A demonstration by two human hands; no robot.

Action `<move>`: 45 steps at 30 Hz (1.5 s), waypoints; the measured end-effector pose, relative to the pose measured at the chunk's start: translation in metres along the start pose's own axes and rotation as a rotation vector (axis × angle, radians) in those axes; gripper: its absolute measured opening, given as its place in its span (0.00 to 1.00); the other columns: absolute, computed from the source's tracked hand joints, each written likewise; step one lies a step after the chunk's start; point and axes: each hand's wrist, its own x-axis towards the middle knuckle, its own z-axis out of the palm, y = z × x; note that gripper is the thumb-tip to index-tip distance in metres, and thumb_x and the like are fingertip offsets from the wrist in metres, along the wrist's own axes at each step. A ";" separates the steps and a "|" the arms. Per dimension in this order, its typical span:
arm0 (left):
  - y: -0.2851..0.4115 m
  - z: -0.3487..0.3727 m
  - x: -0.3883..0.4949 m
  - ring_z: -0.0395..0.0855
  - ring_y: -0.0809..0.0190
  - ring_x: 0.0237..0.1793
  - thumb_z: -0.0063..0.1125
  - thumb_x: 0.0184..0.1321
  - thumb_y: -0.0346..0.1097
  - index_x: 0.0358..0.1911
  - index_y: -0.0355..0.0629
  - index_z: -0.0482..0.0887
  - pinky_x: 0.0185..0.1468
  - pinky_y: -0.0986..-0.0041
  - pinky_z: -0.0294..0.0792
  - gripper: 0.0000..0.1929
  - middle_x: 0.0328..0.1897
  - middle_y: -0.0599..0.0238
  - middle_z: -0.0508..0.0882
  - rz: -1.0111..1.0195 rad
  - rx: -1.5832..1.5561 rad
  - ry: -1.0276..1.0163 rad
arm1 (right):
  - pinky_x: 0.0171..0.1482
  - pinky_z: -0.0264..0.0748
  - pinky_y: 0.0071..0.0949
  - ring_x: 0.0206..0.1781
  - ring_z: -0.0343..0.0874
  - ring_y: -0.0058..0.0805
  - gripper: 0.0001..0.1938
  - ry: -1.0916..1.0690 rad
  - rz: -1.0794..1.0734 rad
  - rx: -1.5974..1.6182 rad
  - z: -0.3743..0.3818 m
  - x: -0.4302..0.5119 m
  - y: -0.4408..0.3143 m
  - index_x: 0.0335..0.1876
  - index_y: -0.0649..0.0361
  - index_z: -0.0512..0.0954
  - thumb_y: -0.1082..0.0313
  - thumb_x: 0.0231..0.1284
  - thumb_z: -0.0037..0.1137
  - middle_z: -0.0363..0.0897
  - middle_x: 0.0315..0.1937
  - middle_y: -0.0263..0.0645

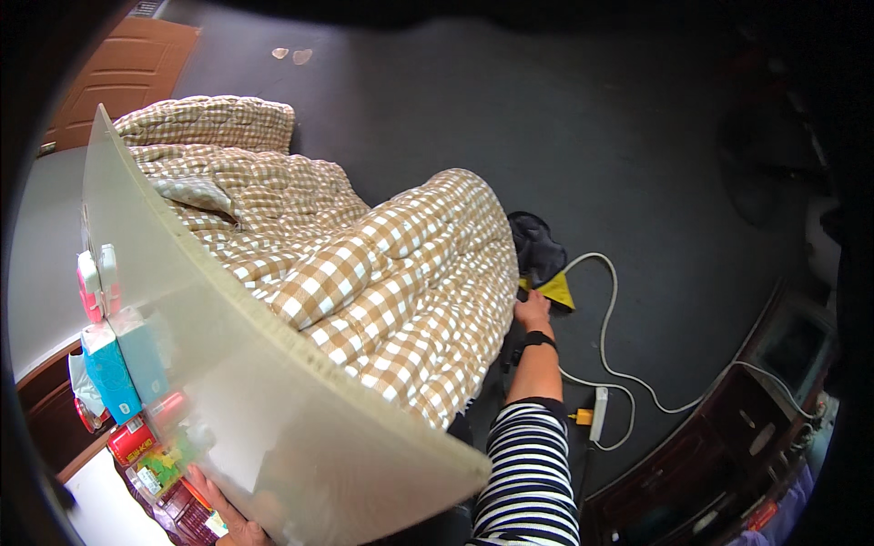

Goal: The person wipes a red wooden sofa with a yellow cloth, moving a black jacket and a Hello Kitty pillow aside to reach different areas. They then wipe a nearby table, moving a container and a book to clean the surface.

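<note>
My head is tilted, so the glossy pale tabletop (328,437) slants across the view. Below its edge hangs a brown-and-white checked quilted cover (423,273). My right hand (534,310), with a dark band on the wrist, reaches down beside the cover. It touches a yellow panel (558,292) next to a dark, soft-looking item (536,249) on the floor; its fingertips are partly hidden, so the grip is unclear. My left hand (229,515) lies at the tabletop, fingers apart, near an orange stick-like item (196,493); the bottom rim cuts it off.
On the tabletop stand a blue tissue pack (109,372), a pink-and-white container (89,286) and a red can (130,440). A white cable (608,327) loops over the grey floor (546,123) near a power strip (599,416) with an orange plug (580,416). A dark wooden cabinet (655,491) is at right.
</note>
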 end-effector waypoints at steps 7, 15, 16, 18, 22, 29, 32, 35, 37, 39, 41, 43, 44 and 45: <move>0.002 -0.002 0.003 0.39 0.37 0.72 0.33 0.63 0.61 0.70 0.40 0.44 0.70 0.44 0.34 0.40 0.73 0.40 0.43 0.025 0.097 0.014 | 0.68 0.53 0.30 0.72 0.52 0.32 0.28 -0.230 -0.241 0.934 -0.027 -0.105 0.010 0.67 0.60 0.62 0.70 0.59 0.49 0.56 0.69 0.41; 0.006 -0.005 0.005 0.39 0.39 0.73 0.30 0.63 0.61 0.70 0.39 0.44 0.70 0.47 0.34 0.40 0.74 0.42 0.43 0.028 0.127 0.018 | 0.71 0.47 0.38 0.73 0.46 0.49 0.28 0.010 -0.126 0.121 -0.021 -0.079 0.029 0.63 0.47 0.69 0.51 0.56 0.52 0.47 0.71 0.52; 0.004 -0.005 0.005 0.38 0.40 0.73 0.29 0.63 0.63 0.70 0.39 0.44 0.71 0.49 0.34 0.40 0.74 0.42 0.41 0.017 0.123 0.003 | 0.71 0.45 0.40 0.72 0.45 0.53 0.28 0.022 -0.122 0.102 -0.008 -0.063 0.030 0.64 0.42 0.68 0.46 0.56 0.48 0.49 0.70 0.53; 0.001 -0.002 0.003 0.38 0.41 0.73 0.29 0.63 0.63 0.70 0.39 0.43 0.71 0.49 0.34 0.41 0.74 0.41 0.41 0.005 0.087 0.007 | 0.70 0.47 0.41 0.71 0.51 0.48 0.27 0.056 -0.100 0.117 0.017 -0.029 0.030 0.64 0.47 0.68 0.48 0.58 0.47 0.57 0.68 0.50; -0.006 0.004 -0.003 0.35 0.43 0.74 0.29 0.64 0.62 0.70 0.38 0.39 0.71 0.52 0.32 0.40 0.74 0.42 0.38 0.006 -0.085 0.025 | 0.70 0.40 0.52 0.71 0.35 0.60 0.26 -0.094 -0.143 0.267 0.054 0.026 0.027 0.69 0.38 0.56 0.48 0.66 0.38 0.41 0.71 0.52; -0.007 -0.004 -0.006 0.32 0.43 0.74 0.28 0.65 0.61 0.70 0.35 0.37 0.72 0.53 0.30 0.41 0.75 0.43 0.35 0.029 0.039 -0.037 | 0.69 0.48 0.39 0.70 0.52 0.41 0.24 -0.411 -0.070 1.427 0.068 0.020 0.002 0.67 0.55 0.61 0.60 0.65 0.41 0.56 0.68 0.46; -0.008 -0.003 -0.003 0.34 0.43 0.74 0.29 0.64 0.61 0.70 0.35 0.38 0.72 0.52 0.31 0.42 0.74 0.41 0.37 0.057 0.117 0.005 | 0.65 0.58 0.39 0.64 0.64 0.35 0.18 -0.213 -0.028 1.677 0.045 -0.016 -0.009 0.60 0.61 0.69 0.66 0.67 0.41 0.68 0.61 0.40; -0.002 -0.003 -0.001 0.36 0.42 0.74 0.30 0.63 0.62 0.70 0.35 0.41 0.71 0.51 0.32 0.41 0.74 0.40 0.39 0.027 0.130 -0.005 | 0.68 0.50 0.32 0.69 0.56 0.33 0.24 -0.209 -0.094 1.657 0.016 -0.051 -0.007 0.67 0.62 0.62 0.68 0.65 0.43 0.61 0.67 0.41; 0.003 -0.002 0.000 0.36 0.41 0.74 0.30 0.63 0.62 0.70 0.36 0.43 0.71 0.51 0.33 0.41 0.74 0.41 0.40 0.004 0.130 0.013 | 0.69 0.47 0.31 0.70 0.54 0.33 0.24 -0.179 -0.059 1.615 0.004 -0.063 0.001 0.67 0.61 0.62 0.65 0.65 0.44 0.59 0.68 0.40; 0.006 -0.002 0.002 0.36 0.42 0.74 0.30 0.63 0.62 0.70 0.36 0.42 0.71 0.52 0.32 0.41 0.74 0.41 0.39 0.002 0.118 0.021 | 0.68 0.48 0.32 0.70 0.55 0.33 0.25 -0.138 -0.015 1.579 0.001 -0.061 0.009 0.67 0.60 0.62 0.62 0.65 0.44 0.60 0.68 0.40; 0.005 -0.001 0.003 0.36 0.42 0.74 0.30 0.63 0.62 0.70 0.36 0.42 0.72 0.52 0.32 0.41 0.74 0.42 0.39 -0.003 0.050 0.025 | 0.68 0.49 0.32 0.69 0.56 0.33 0.26 -0.087 0.042 1.537 0.008 -0.047 0.013 0.67 0.60 0.62 0.59 0.65 0.45 0.60 0.67 0.39; 0.001 0.000 0.003 0.35 0.43 0.74 0.29 0.63 0.62 0.70 0.36 0.41 0.72 0.53 0.31 0.42 0.74 0.42 0.38 0.008 0.037 0.013 | 0.67 0.50 0.33 0.68 0.57 0.33 0.27 -0.062 0.093 1.507 0.019 -0.025 0.012 0.67 0.59 0.62 0.56 0.65 0.45 0.61 0.67 0.39; -0.001 0.000 0.001 0.35 0.43 0.74 0.29 0.63 0.62 0.70 0.36 0.40 0.72 0.53 0.31 0.42 0.74 0.42 0.37 0.019 0.053 0.014 | 0.67 0.51 0.33 0.68 0.57 0.33 0.27 -0.065 0.114 1.498 0.025 -0.013 0.009 0.66 0.59 0.63 0.54 0.65 0.45 0.61 0.66 0.38; -0.004 0.001 0.000 0.34 0.44 0.74 0.29 0.63 0.62 0.70 0.35 0.40 0.72 0.54 0.30 0.42 0.74 0.43 0.37 0.031 0.071 0.016 | 0.67 0.51 0.33 0.68 0.58 0.33 0.28 -0.074 0.130 1.503 0.034 -0.002 0.004 0.66 0.59 0.63 0.53 0.65 0.46 0.62 0.66 0.38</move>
